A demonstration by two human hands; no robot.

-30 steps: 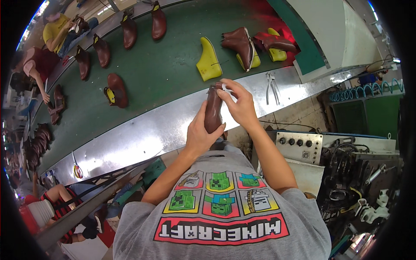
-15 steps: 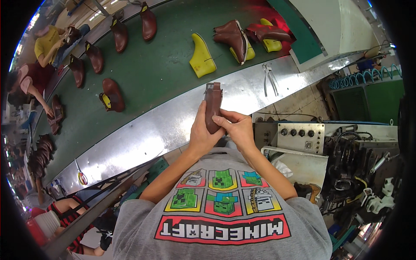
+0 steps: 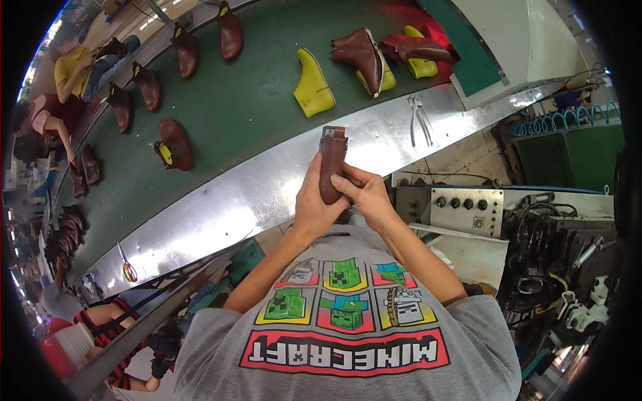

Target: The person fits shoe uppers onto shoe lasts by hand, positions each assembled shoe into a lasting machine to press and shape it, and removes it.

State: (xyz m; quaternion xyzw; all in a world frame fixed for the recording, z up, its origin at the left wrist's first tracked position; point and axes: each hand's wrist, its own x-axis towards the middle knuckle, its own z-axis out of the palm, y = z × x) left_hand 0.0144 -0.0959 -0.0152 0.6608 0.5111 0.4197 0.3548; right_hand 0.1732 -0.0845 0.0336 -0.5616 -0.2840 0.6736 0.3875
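Hands (image 3: 313,206) near metal ledge (image 3: 247,190), green worktop (image 3: 247,117)

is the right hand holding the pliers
No, the pliers lie on the shiny metal ledge, apart from the right hand, which holds the brown boot together with the left hand.

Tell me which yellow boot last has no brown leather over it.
The yellow boot last nearest the left hand: its whole profile shows, while brown leather hides part of each other one.

Pliers (image 3: 416,107) on the ledge (image 3: 207,217) beyond the right grip (image 3: 370,198), apparently scissors (image 3: 126,264) far left
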